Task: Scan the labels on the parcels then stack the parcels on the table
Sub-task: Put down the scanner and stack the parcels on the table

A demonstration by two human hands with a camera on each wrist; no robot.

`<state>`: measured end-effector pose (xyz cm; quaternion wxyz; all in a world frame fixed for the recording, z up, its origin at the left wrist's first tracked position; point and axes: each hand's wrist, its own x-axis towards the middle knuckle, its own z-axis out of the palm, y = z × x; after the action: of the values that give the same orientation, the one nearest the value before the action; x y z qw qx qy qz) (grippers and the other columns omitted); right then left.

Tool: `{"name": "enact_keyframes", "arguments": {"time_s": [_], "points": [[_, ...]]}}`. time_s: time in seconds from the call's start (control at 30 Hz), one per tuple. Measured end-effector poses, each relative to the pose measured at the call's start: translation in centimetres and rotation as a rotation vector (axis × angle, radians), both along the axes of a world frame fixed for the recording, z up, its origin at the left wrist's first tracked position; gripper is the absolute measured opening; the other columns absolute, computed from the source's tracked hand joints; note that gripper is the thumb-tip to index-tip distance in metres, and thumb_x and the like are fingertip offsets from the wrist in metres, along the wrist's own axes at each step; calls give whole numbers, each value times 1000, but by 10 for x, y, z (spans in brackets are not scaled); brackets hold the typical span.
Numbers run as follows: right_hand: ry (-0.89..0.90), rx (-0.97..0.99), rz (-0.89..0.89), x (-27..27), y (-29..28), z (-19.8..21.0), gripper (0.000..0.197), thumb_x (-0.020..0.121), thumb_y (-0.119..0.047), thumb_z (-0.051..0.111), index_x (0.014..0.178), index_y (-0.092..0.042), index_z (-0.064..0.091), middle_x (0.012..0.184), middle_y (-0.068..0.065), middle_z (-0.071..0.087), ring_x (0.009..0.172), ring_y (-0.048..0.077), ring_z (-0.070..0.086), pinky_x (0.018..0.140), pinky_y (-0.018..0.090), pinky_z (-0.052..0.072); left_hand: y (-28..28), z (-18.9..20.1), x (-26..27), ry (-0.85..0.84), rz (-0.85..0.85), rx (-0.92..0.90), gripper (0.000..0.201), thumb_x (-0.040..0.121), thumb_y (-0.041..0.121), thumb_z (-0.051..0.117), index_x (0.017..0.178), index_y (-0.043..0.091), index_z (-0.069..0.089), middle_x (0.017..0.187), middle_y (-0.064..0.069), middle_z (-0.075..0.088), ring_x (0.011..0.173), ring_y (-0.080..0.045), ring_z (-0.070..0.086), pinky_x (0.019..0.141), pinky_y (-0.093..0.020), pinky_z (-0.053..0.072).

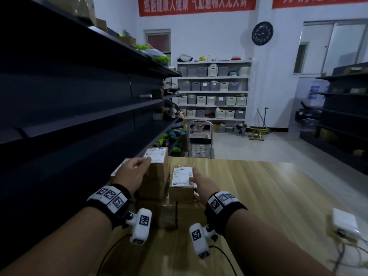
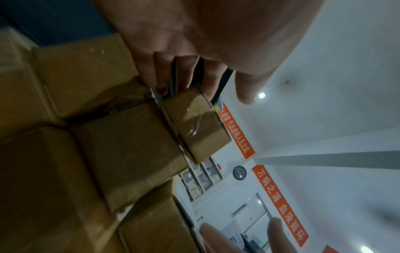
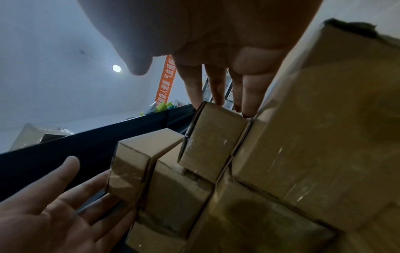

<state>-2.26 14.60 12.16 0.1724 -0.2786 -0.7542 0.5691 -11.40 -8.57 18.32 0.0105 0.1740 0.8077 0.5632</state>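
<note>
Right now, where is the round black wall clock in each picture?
Head: the round black wall clock hangs upper right of centre on the white wall.
Left wrist: small and tilted, below the middle, just past the cardboard boxes.
Right wrist: not in it.
Shared landmark: the red banner with white writing, also seen at and.

Both forearms are reaching forward from the bottom of the head view, each wearing a dark band at the wrist. The left hand (image 1: 133,172) is lying palm down, fingers straight, left of centre. The right hand (image 1: 203,185) is extending flat, fingers loosely spread.
</note>
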Motion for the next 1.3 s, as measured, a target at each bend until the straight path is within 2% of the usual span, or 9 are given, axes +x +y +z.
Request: {"name": "enact_keyframes", "arguments": {"time_s": [0.1, 0.17, 0.23, 0.37, 0.5, 0.6, 0.73, 1.0, 1.3], "points": [[-37, 13, 11, 1, -8, 3, 91, 103, -12, 64, 171, -24, 5, 161, 9, 54, 139, 32, 58, 116, 46, 48, -1, -2, 3, 13, -8, 6, 30, 105, 55, 62, 123, 32, 71, 115, 8, 74, 110, -17, 69, 93, -38, 54], [23, -107, 43, 10, -23, 7, 69, 108, -31, 59, 168, -16, 28, 158, 15, 57, 134, 33, 62, 115, 49, 49, -3, -1, 4, 8, -12, 9, 33, 105, 55, 62, 126, 32, 70, 115, 9, 74, 111, -17, 68, 96, -39, 54], [41, -251, 15, 13, -26, 9, 65, 107, -56, 54, 151, -8, 56, 152, 21, 62, 133, 38, 64, 113, 53, 52, -3, 0, 4, 6, -17, 5, 36, 105, 56, 62, 129, 31, 70, 117, 9, 73, 112, -17, 67, 99, -41, 54], [58, -394, -30, 26, -19, 18, 68, 100, -69, 55, 140, -15, 67, 140, 10, 66, 125, 35, 65, 100, 48, 57, -4, 1, 5, 50, 19, 38, 45, 102, 59, 65, 134, 28, 71, 124, 4, 73, 111, -17, 68, 90, -38, 54], [108, -455, -61, 42, -10, 22, 65, 101, -69, 53, 126, -11, 72, 135, 9, 66, 123, 33, 63, 109, 51, 55, -7, 6, 12, 140, 104, 122, 49, 92, 67, 68, 124, 31, 73, 127, 1, 72, 113, -20, 70, 92, -41, 58], [139, -456, -85, 55, -3, 25, 66, 103, -66, 53, 125, -7, 72, 130, 13, 69, 122, 34, 65, 104, 53, 58, -6, 10, 24, 194, 121, 173, 51, 79, 77, 64, 108, 36, 73, 121, 4, 74, 108, -18, 72, 94, -50, 63], [144, -403, -136, 73, 6, 33, 60, 106, -64, 48, 112, -10, 73, 118, 12, 74, 106, 28, 69, 83, 45, 56, 3, 16, 48, 216, 97, 234, 24, 94, 54, 72, 98, 30, 74, 99, 4, 78, 93, -19, 75, 85, -50, 64], [155, -438, -200, 113, 14, 47, 65, 107, -61, 47, 129, -4, 70, 121, 13, 71, 116, 32, 64, 96, 50, 53, 17, 16, 87, 180, -5, 195, 24, 103, 34, 72, 89, 14, 73, 84, -7, 75, 81, -24, 69, 67, -33, 49], [186, -414, -257, 173, -4, 47, 62, 107, -59, 50, 126, -5, 71, 125, 14, 72, 119, 33, 66, 101, 52, 55, 14, -3, 138, 52, -158, 96, 23, 103, 39, 71, 97, 17, 74, 90, -9, 76, 84, -24, 70, 74, -37, 55]]}}
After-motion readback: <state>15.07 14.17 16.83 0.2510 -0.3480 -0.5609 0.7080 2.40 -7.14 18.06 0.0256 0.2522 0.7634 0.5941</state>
